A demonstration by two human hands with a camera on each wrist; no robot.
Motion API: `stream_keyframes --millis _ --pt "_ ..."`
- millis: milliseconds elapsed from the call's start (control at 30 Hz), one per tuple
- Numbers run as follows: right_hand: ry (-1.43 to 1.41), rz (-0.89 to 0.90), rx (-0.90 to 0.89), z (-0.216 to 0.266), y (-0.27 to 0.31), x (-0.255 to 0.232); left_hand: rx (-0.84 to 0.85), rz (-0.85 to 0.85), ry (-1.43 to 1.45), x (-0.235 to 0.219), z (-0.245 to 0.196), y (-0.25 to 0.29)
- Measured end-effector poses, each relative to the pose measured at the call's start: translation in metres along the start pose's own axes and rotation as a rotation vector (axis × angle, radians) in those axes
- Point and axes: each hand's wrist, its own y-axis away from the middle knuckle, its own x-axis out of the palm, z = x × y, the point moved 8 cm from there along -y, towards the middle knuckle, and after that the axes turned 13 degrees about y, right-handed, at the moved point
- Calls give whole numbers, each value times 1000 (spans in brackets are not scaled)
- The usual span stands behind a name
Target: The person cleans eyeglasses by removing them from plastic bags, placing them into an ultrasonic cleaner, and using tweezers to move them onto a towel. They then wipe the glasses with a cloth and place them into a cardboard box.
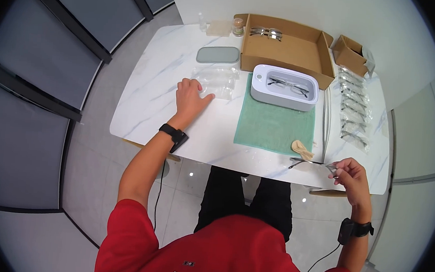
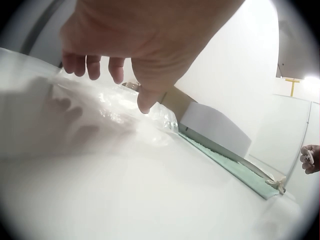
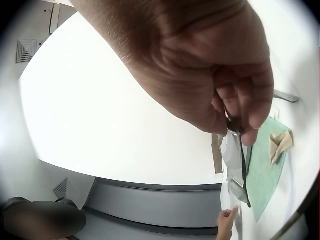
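Observation:
In the head view my left hand [image 1: 190, 100] is at the near left side of a flat pile of clear plastic bags [image 1: 220, 86]. Its fingers are spread and loosely bent over the crinkled plastic [image 2: 112, 110] in the left wrist view. My right hand [image 1: 353, 180] pinches a pair of eyeglasses [image 3: 244, 172] between thumb and fingers, above the table's near right edge. One dark, thin temple points away from the hand; part of the frame is hidden behind the fingers. A crumpled beige cloth [image 1: 302, 150] lies just beyond the glasses, on a green towel [image 1: 273, 126].
A white ultrasonic cleaner [image 1: 281, 101] with eyeglasses inside stands at the towel's back edge. Behind it is a cardboard tray [image 1: 293, 52] holding more glasses. Several bagged glasses [image 1: 353, 107] line the right side, near a small cardboard box [image 1: 349, 55]. A grey lid [image 1: 217, 54] lies behind the bags.

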Motion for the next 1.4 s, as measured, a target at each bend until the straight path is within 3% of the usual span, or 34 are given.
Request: stream_keyframes --millis 100,400,500,700,867,1033,1167,1400 --pt "-9 4 2 1 3 0 -58 39 -17 18 2 -11" --pt "-22 -38 42 -8 -4 -9 -1 -14 6 31 4 -26" --pt "-2 -25 34 -3 -13 -4 -28 -4 26 27 3 -24" --pt "29 -3 9 0 -24 -2 137 -90 100 -6 -7 -5" --pt "94 -52 -81 46 -45 -19 211 101 174 -24 -23 27" --pt "216 -69 -274 133 -103 -44 293 188 159 -38 -18 83" --pt "299 0 -320 192 -182 -40 316 197 167 -43 -5 121" --pt "391 157 -215 208 -350 19 267 162 97 -43 -3 125"
